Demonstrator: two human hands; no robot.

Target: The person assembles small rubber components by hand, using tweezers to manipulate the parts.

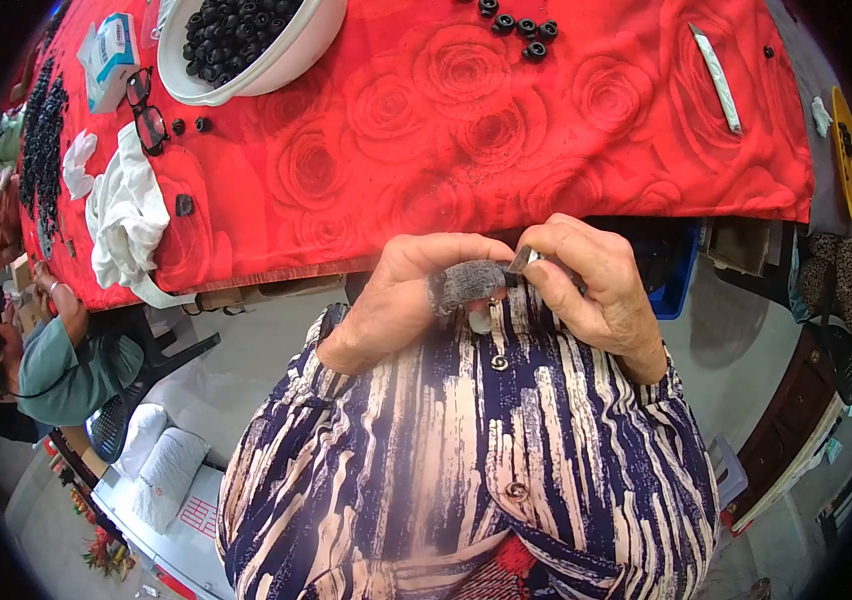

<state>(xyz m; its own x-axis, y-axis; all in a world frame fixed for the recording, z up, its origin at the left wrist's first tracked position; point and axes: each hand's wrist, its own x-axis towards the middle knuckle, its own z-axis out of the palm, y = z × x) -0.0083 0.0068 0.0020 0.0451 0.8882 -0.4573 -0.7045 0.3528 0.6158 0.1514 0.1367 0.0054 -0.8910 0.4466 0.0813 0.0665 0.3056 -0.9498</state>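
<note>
Just off the near edge of the table, both my hands meet in front of my striped shirt. My left hand [386,295], with a grey knitted cover [468,284] over a finger, pinches a small black piece [512,281] that the fingers mostly hide. A short metal blade [522,260] sits between the thumb and fingers of my right hand [596,285], its end against or very close to the black piece. Beyond them, a white bowl [318,50] holds many round black rubber-like parts [236,35]. Several more such parts [526,28] lie loose at the far edge of the view.
The red rose-patterned tablecloth [376,190] carries black-framed glasses [151,122], a tissue pack [109,62], a white cloth [126,210] and a pale narrow knife-like tool [716,82]. A dark heap [43,140] lies far left. Another person [71,365] sits at left; a yellow tray [844,170] stands at right.
</note>
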